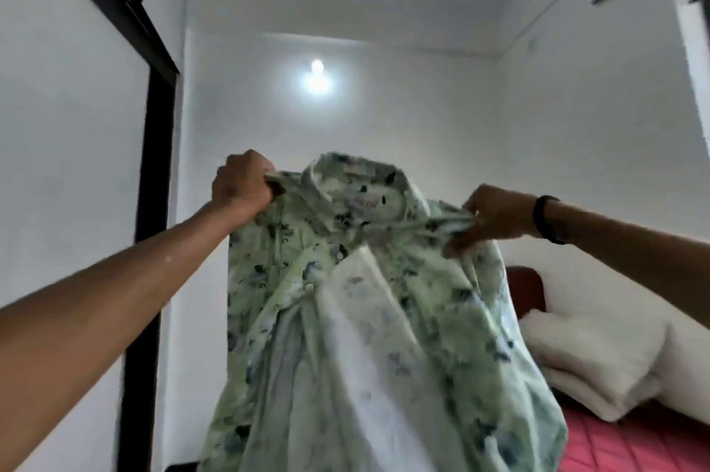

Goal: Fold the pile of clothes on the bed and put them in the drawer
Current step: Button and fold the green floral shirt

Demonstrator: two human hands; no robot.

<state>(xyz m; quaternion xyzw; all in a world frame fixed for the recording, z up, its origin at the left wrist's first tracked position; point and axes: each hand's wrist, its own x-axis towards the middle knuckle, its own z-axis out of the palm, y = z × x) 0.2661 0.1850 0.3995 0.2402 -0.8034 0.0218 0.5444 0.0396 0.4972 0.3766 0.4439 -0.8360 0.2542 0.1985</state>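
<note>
Green floral shirt (369, 318) held up in air above the bed (630, 448), front open, hanging; left hand (242, 189) fingers fisted on one shoulder, right hand (491, 216) fingers pinching the other; white pillow (599, 356) behind.

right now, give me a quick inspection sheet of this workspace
surface: bed with pink cover at lower right, only partly in view
job's things: green floral shirt held up in the air by its shoulders, hanging unfolded
clutter: white pillows on the bed
hands: left hand grips one shoulder; right hand pinches the other
cables: nothing seen
surroundings: white walls, lit bulb, black-framed panel on the left; no drawer in view
</note>
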